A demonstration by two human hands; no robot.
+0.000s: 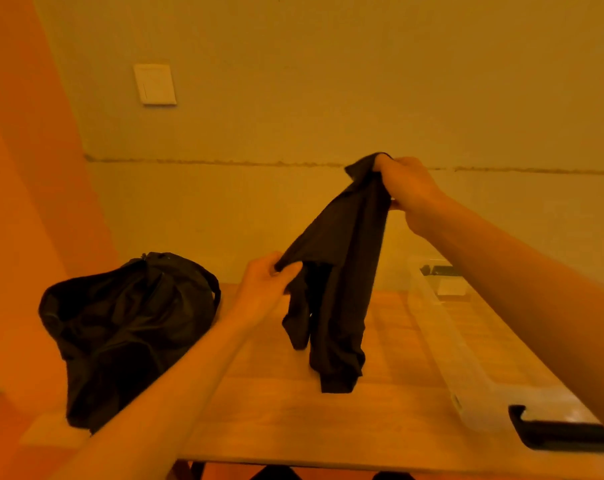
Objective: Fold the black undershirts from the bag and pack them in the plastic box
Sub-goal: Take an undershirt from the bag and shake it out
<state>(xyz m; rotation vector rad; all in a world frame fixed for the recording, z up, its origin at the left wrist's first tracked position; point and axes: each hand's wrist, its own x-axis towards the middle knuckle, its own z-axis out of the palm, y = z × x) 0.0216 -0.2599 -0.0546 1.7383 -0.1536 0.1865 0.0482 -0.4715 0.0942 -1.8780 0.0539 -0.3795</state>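
Note:
A black undershirt hangs bunched above the wooden table, its lower end just over the tabletop. My right hand grips its top end, raised high. Lower down, my left hand pinches an edge of the cloth between thumb and fingers. The black bag lies open and slumped on the table's left side. The clear plastic box stands along the right side, partly hidden by my right forearm.
The box has black latches at its near end and far end. A plain wall with a white switch plate stands behind the table. An orange wall runs along the left.

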